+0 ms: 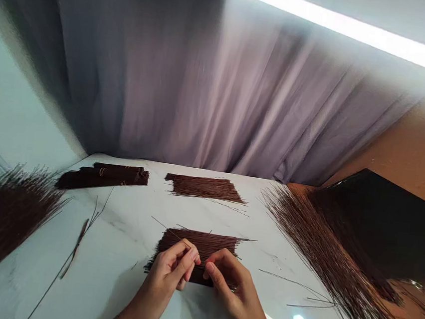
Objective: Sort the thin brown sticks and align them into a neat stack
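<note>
My left hand pinches one thin dark brown stick, much like an incense stick, which slants up and to the left from the fingertips. Close beside it, my right hand has thumb and forefinger closed together; whatever they hold, if anything, is too small to make out. Both hands hover over a flat layer of similar sticks laid side by side on the white marbled table. The hands hide part of that layer's front.
Behind lies a second layer of sticks. At the back left are tied bundles. Loose heaps flank the table on the left and right. A few stray sticks lie at left. A grey curtain hangs behind.
</note>
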### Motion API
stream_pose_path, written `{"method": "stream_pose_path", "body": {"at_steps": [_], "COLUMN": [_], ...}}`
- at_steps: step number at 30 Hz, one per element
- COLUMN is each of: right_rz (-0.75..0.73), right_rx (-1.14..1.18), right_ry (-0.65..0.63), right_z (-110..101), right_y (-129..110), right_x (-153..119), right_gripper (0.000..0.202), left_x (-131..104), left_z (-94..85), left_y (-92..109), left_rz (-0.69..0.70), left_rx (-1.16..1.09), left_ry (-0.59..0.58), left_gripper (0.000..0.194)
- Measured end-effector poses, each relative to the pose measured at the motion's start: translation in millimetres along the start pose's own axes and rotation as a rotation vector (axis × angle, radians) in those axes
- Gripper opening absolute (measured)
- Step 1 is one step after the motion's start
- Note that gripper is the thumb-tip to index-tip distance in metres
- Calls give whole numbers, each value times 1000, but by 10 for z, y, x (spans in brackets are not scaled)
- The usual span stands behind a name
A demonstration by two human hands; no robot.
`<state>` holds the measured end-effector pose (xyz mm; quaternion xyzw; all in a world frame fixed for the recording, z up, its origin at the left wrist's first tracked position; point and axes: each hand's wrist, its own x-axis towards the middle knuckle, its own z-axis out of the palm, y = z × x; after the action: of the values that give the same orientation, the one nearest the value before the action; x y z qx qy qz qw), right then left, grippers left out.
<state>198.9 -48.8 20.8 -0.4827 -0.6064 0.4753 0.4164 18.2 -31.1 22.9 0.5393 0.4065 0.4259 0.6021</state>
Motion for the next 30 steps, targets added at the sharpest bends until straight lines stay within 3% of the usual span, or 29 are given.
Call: {"method": "stream_pose_path", "body": {"at_steps": [18,20,22,24,25,26,28,30], "right_rz": [21,23,39,-4,-76,-181,-414,-519], "right_rx": [-35,0,12,-99,-219,-364,-611,-675], "right_ry": [1,-73,-267,-456,-487,-463,-292,-67], "right_z": [41,-77,-279,-492,-565,-598,-520,-301], "right_y": [106,64,-82,-308,-418,-501,-523,-327], "right_x": [-38,46,197,343,381,383,259,16], "right_gripper": [39,39,37,32,28,24,23,26], "left_x": [-20,-40,-66,-84,-86,-82,-56,-24], "left_z": [9,6,17,40,51,58,51,19], "left_y": [33,57,101,158,185,209,236,230], "left_rz": [-43,-36,-64,-109,-123,-118,-62,-13], "left_rx": [78,99,135,192,224,259,323,334], "left_ry": [52,1,-140,-302,-353,-367,-294,-163], "left_gripper": [39,39,38,38,38,38,39,40]}}
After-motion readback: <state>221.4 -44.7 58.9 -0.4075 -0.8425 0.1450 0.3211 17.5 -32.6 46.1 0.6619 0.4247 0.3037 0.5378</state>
